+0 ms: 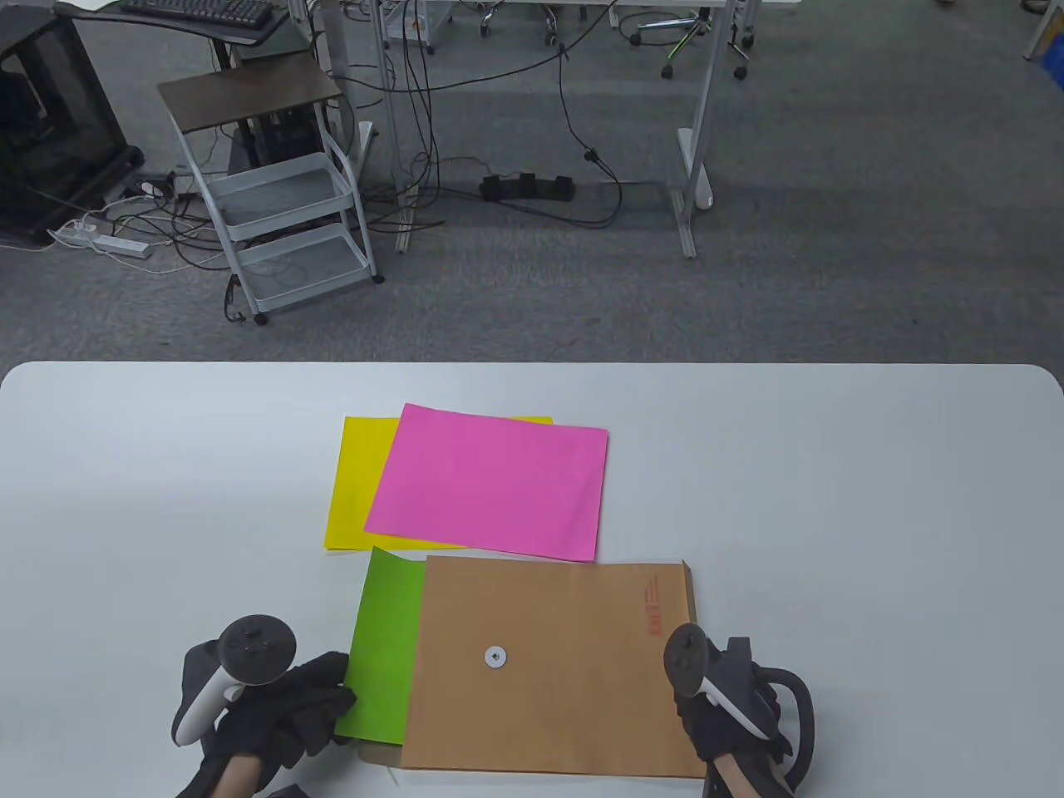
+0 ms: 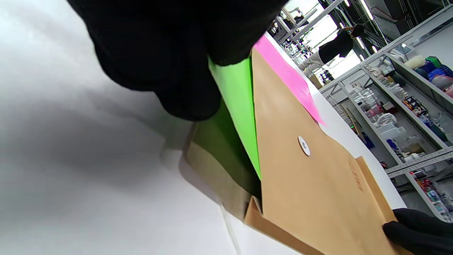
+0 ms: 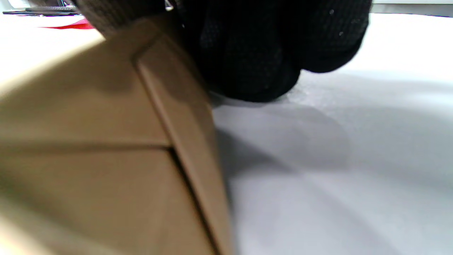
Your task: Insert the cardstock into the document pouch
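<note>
The left hand [image 1: 278, 715] pinches the green card [image 1: 384, 648] — half inside the pouch [image 1: 549, 665]; the right hand [image 1: 731, 723] grips the pouch's end.

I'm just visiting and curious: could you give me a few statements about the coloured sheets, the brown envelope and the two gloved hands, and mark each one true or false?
1. The green sheet sticks partly out of the brown envelope on its left side. True.
2. The pink sheet lies under the yellow sheet. False: the pink one lies on top of the yellow one.
3. The left hand is at the green sheet's outer edge. True.
4. The right hand is at the pink sheet. False: it is at the envelope's right end, away from the pink sheet.
5. The envelope has a small round white disc on its face. True.
</note>
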### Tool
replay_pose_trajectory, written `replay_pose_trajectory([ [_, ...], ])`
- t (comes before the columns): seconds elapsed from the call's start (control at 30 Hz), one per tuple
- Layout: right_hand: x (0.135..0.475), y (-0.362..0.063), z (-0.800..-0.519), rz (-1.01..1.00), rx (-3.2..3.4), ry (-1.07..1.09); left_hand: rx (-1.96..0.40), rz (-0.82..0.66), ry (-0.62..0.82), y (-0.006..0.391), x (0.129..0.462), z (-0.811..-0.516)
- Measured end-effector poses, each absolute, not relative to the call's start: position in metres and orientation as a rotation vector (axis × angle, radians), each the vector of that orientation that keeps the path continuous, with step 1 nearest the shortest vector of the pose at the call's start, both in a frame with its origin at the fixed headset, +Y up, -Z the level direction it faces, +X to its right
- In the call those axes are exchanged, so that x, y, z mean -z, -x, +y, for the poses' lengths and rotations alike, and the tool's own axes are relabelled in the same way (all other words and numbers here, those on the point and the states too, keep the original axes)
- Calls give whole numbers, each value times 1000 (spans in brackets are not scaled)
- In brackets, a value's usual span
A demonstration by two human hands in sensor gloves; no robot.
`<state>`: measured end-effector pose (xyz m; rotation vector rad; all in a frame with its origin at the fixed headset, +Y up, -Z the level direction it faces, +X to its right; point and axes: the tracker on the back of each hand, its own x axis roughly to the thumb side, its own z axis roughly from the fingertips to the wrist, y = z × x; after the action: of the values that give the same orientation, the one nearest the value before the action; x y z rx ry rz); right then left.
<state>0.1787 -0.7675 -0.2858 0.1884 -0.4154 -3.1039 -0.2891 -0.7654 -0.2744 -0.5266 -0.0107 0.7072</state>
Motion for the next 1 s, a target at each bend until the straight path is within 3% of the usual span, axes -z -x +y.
replay_pose_trajectory([
  [1.0,288,-177,-767,-386,3094,-185,-820,-48,549,264,270,-782],
])
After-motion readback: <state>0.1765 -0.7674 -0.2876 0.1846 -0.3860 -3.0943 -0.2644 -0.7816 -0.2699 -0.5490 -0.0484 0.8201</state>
